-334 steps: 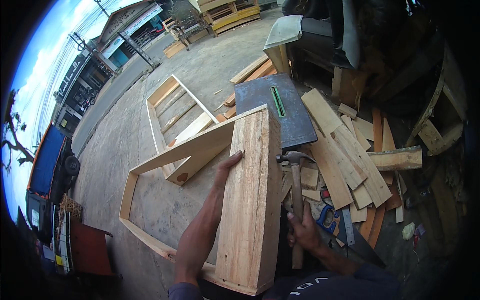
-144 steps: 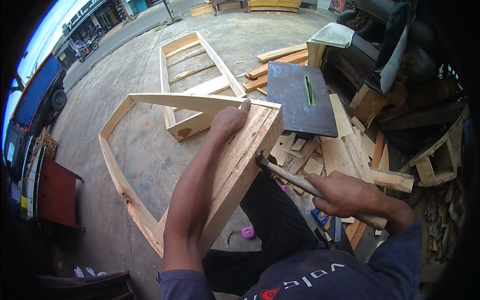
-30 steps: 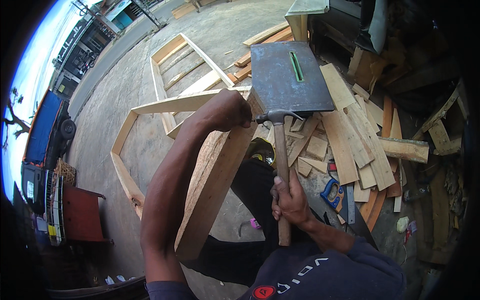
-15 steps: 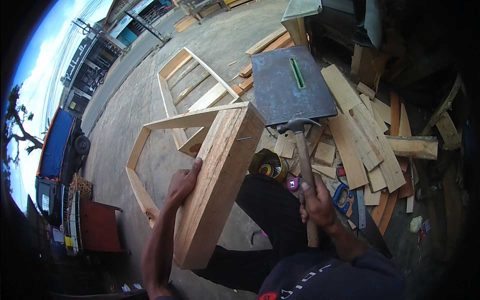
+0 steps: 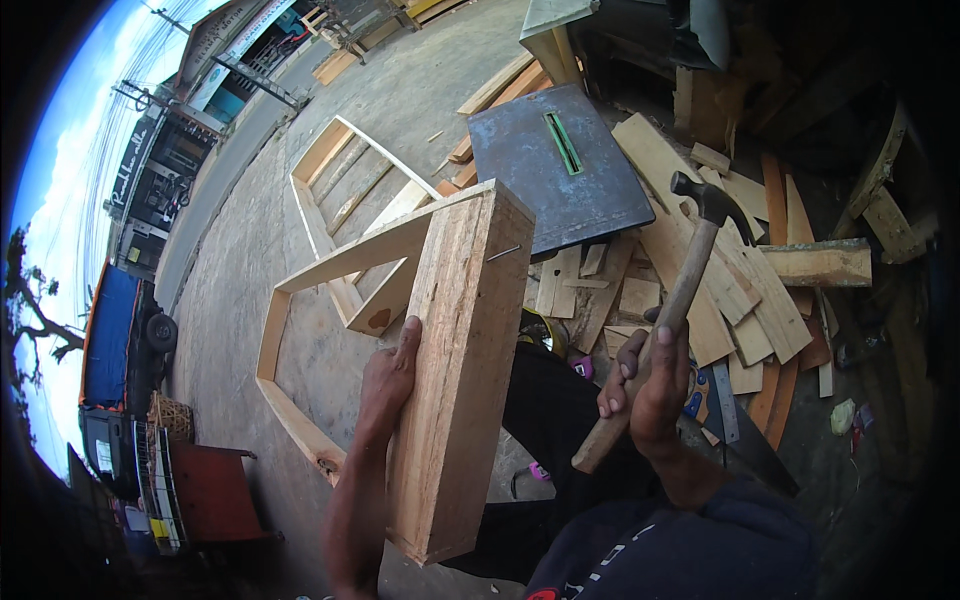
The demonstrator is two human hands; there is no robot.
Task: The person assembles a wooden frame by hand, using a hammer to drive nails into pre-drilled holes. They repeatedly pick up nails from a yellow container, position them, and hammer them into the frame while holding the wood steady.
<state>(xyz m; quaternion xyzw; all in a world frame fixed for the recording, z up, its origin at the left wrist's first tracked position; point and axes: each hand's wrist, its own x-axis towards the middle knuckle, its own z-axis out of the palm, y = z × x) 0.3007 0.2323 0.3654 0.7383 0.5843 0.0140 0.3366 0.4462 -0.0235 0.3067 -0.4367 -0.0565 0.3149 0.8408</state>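
My left hand (image 5: pixel 386 388) grips the side of a pale wooden frame (image 5: pixel 450 380), its thumb pressed along the rough board. The frame is tilted up in front of my legs, its thinner slats reaching away to the left. A nail (image 5: pixel 504 253) sticks out of the frame's right face near the top end. My right hand (image 5: pixel 652 385) is closed round the wooden handle of a claw hammer (image 5: pixel 690 255). The hammer is raised to the right of the nail, apart from it, with its dark metal head up.
Behind the held frame, a second wooden frame (image 5: pixel 318 165) lies on the concrete. A dark metal table plate (image 5: pixel 550 190) with a green slot stands ahead. Loose boards (image 5: pixel 690 270) are piled to the right, near a handsaw (image 5: pixel 725 405) and a purple tape measure (image 5: pixel 582 367).
My right hand has swung the hammer up and to the right, away from the nail. The left hand keeps its hold on the frame, and the whole view has shifted slightly.
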